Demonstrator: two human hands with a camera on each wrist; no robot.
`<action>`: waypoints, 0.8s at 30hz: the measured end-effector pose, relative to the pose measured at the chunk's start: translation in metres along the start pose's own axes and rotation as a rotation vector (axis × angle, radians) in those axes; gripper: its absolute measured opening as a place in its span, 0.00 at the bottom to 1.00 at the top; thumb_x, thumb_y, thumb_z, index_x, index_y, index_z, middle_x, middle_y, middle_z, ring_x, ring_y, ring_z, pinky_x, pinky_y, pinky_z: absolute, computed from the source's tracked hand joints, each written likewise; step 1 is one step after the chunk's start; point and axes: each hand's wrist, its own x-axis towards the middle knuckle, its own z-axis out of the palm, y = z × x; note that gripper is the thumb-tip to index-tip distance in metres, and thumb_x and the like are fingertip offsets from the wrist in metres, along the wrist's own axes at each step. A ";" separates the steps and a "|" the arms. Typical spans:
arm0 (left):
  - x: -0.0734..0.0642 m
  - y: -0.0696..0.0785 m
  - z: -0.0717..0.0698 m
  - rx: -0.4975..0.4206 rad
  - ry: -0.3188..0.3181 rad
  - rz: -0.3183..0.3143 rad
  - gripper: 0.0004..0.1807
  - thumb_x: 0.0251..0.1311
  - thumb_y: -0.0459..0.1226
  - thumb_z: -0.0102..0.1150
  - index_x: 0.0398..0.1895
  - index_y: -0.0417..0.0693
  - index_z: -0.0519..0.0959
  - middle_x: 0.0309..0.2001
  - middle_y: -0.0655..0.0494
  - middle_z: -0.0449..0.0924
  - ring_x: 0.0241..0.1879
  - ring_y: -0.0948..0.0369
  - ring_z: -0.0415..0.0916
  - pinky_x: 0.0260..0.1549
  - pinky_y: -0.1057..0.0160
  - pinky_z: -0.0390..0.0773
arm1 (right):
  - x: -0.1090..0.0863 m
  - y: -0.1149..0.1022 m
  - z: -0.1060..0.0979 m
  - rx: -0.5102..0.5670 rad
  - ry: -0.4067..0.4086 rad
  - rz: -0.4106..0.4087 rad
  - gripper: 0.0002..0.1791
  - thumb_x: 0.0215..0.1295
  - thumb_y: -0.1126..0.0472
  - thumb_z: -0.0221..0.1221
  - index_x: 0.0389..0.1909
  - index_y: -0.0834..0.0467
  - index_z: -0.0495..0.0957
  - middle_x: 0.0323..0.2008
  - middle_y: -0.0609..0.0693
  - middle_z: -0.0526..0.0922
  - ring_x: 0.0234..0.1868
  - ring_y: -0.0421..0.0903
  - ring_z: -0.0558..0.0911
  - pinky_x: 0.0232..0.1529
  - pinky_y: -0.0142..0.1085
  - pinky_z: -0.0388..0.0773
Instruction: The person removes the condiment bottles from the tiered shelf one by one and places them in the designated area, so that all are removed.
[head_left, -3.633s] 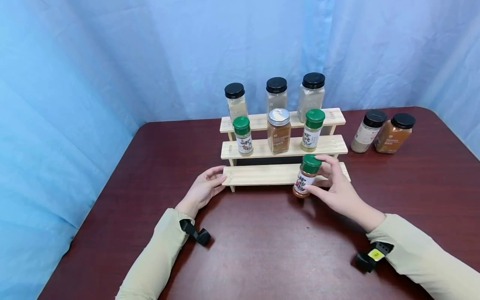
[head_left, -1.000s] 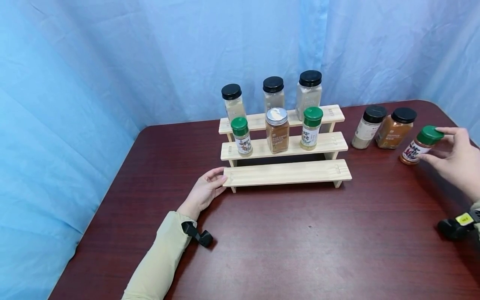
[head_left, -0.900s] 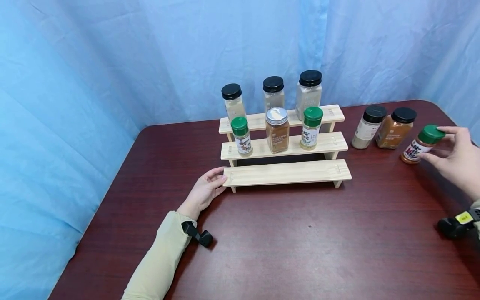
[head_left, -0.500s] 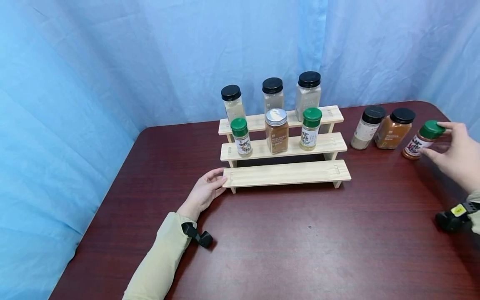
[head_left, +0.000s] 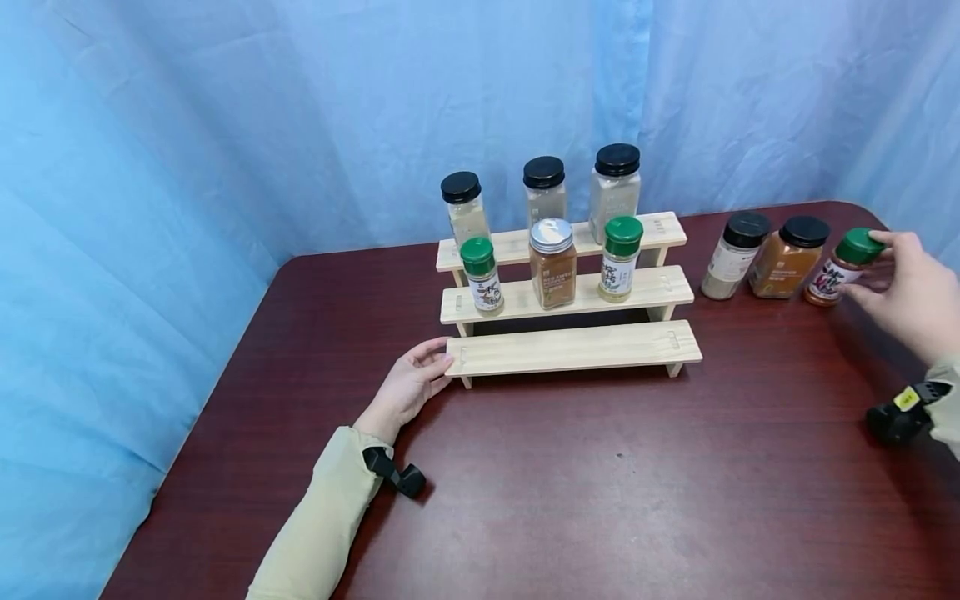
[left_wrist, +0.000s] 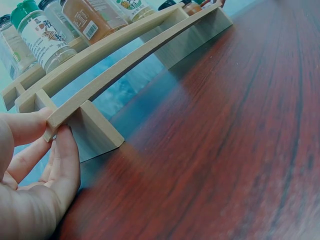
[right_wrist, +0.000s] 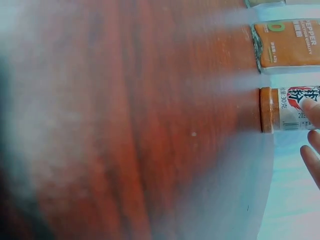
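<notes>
My left hand (head_left: 405, 383) pinches the left end of the lowest step of a pale wooden three-tier rack (head_left: 570, 348). In the left wrist view the thumb lies on top of the board (left_wrist: 100, 90) and fingers curl beneath it. At the far right, my right hand (head_left: 911, 292) grips a green-capped spice jar (head_left: 828, 279) with red contents, upright at the table, thumb on its label. It stands beside a black-lidded jar of orange powder (head_left: 785, 265). The right wrist view shows the held jar's base (right_wrist: 267, 110) and only a few fingertips.
On the rack's middle step stand two green-capped jars, left (head_left: 482, 279) and right (head_left: 619, 262), with a silver-lidded jar (head_left: 553, 267) between them. Three black-lidded jars line the top step, one at its right end (head_left: 615, 196). Another black-lidded jar (head_left: 729, 262) stands right of the rack.
My right hand has carried the red spice jar from the rack's lowest step to the far right, then farther back, beside the orange jar. My left hand stays on the rack.
</notes>
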 end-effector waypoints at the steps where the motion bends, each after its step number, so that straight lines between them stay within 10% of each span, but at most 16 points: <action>1: 0.000 0.000 0.000 -0.002 0.000 -0.001 0.25 0.67 0.27 0.46 0.67 0.38 0.59 0.34 0.63 0.75 0.32 0.70 0.77 0.34 0.73 0.76 | 0.001 0.000 0.000 -0.004 -0.001 0.000 0.39 0.60 0.79 0.54 0.69 0.70 0.45 0.49 0.82 0.64 0.45 0.76 0.70 0.40 0.64 0.68; 24: -0.001 0.000 0.000 -0.013 -0.001 0.000 0.24 0.67 0.27 0.47 0.66 0.38 0.61 0.35 0.63 0.76 0.32 0.70 0.77 0.34 0.72 0.76 | 0.017 0.000 -0.001 -0.024 -0.066 0.054 0.36 0.62 0.77 0.51 0.67 0.74 0.44 0.51 0.84 0.61 0.46 0.78 0.67 0.44 0.67 0.66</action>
